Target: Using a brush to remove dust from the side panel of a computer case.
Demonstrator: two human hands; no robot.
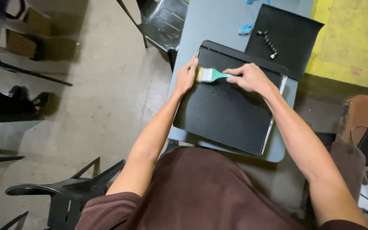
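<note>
Brushwork goes best in short strokes across the vent holes of the flat black case (pixel 231 113) on the grey table (pixel 218 25). Right hand (pixel 248 78) fingers grip the green-handled paintbrush (pixel 211 75); left hand (pixel 187 76) rests flat, fingers released, steadying the case's edge. No open container shows; the case is closed.

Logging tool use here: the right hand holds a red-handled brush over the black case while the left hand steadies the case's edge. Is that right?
Not quite: the brush has a green handle, not red. The head view shows the right hand holding it over the black case while the left hand steadies the case's edge.
</note>
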